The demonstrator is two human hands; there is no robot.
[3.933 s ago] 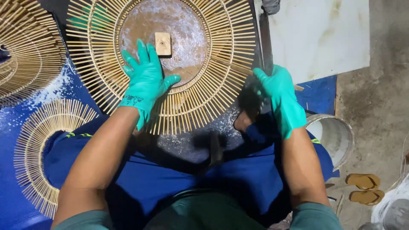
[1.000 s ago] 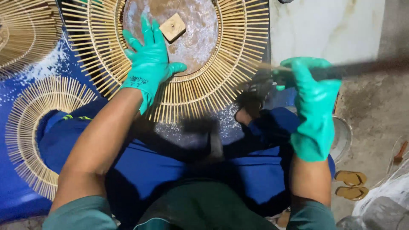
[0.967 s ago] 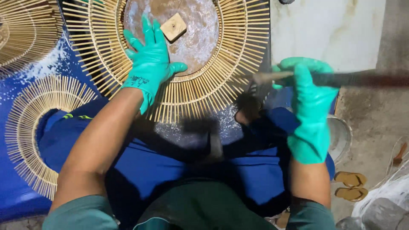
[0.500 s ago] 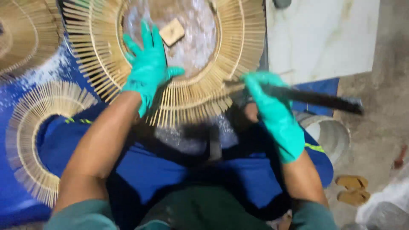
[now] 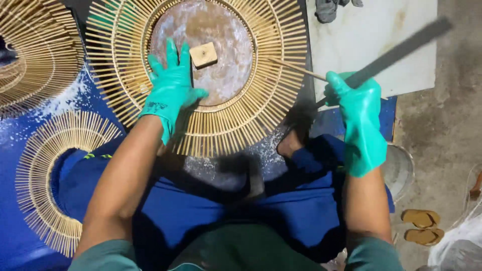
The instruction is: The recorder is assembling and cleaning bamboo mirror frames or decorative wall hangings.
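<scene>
Two gloved hands: left hand (image 5: 171, 85) flat, fingers spread, pressing bamboo sunburst frame (image 5: 201, 75); right hand (image 5: 357, 118) right of frame, clenched around dark rod (image 5: 396, 52), long axis slanting up-right.

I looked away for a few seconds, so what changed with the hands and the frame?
The right hand, empty about four seconds ago, has taken hold of a long dark tool and now holds it raised, angled up to the right. The left hand stays pressed flat on the round bamboo sunburst frame, the small wooden block beside it.
</scene>
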